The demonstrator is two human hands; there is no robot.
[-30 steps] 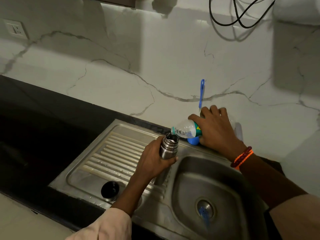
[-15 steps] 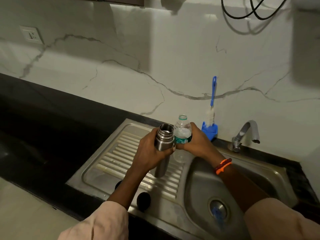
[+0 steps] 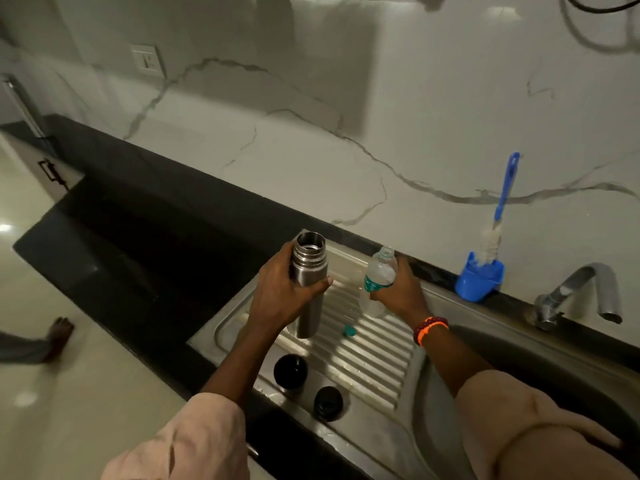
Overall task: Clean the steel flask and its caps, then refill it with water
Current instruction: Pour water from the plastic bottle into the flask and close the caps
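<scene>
Left hand (image 3: 287, 299) grips my upright, open steel flask (image 3: 309, 282); right hand (image 3: 398, 292) holds the plastic water bottle (image 3: 377, 278) just beside, mouth up.

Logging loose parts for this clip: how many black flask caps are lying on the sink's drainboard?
2. One black cap sits at the drainboard's near edge, below the left hand; the other black cap lies just right of it, nearer the camera. None look hidden.

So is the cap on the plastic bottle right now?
No, the plastic bottle has an open neck, and its teal cap lies on the drainboard.
</scene>
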